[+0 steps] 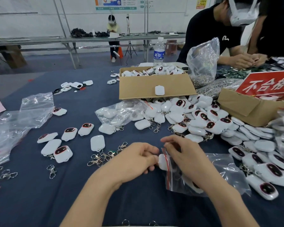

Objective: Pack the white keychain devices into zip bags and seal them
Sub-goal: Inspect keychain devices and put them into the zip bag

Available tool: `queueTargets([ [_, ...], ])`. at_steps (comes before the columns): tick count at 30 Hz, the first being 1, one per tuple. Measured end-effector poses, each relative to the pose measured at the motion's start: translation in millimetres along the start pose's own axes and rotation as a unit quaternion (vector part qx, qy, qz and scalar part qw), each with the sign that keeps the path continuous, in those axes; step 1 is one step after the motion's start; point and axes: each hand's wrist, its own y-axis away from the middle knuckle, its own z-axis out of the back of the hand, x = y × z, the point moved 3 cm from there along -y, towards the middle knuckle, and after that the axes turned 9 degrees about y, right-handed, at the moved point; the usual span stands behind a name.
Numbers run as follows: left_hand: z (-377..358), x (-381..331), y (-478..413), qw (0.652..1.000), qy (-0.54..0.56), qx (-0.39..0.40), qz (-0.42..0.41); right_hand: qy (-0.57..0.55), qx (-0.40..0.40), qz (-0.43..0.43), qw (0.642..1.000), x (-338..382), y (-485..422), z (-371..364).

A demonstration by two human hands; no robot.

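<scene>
At lower centre, the left hand (138, 159) pinches a white device (162, 162) in curled fingers, just left of the zip bag (220, 174) mouth. The right hand (184, 158) grips that red-striped mouth, and the bag trails toward the lower right.

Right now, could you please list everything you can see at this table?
keychain devices: many, white, heaped right, loose left
white device: one, at the bag mouth
zip bag: one, clear, red strip, front right
cardboard boxes: two, brown, centre back and right
sign: one, red, right box
clasps: several, silver, front left
loose bags: several, clear, left and centre
water bottle: one, blue label, behind centre box
table cloth: dark blue
left hand: holds white device
right hand: pinches zip bag
</scene>
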Motion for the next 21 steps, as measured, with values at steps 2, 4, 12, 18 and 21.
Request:
queueTargets([
  [2, -12.0, -0.7, -2.0, 0.996, 0.083, -0.032, 0.014, -0.001, -0.008, 0.001, 1.0, -0.5, 0.0, -0.1],
  [4, -26.7, -5.2, -1.8, 0.977, 0.208, -0.01, 0.036, 0.001, -0.014, 0.001, 1.0, 0.8, -0.6, -0.8],
  [12, -38.3, -33.4, 10.6, 0.865, 0.492, 0.046, 0.086, -0.058, -0.008, 0.001, 0.998, 6.9, -4.4, -9.0],
  [18, -45.9, -36.2, 11.6, 0.833, 0.543, -0.077, 0.068, -0.126, -0.029, 0.006, 0.992, 14.5, -3.4, -5.3],
  [21, -26.1, -27.7, 13.6, 0.962, 0.258, -0.083, 0.036, -0.126, -0.064, 0.009, 0.99, 19.3, -4.2, 0.7],
])
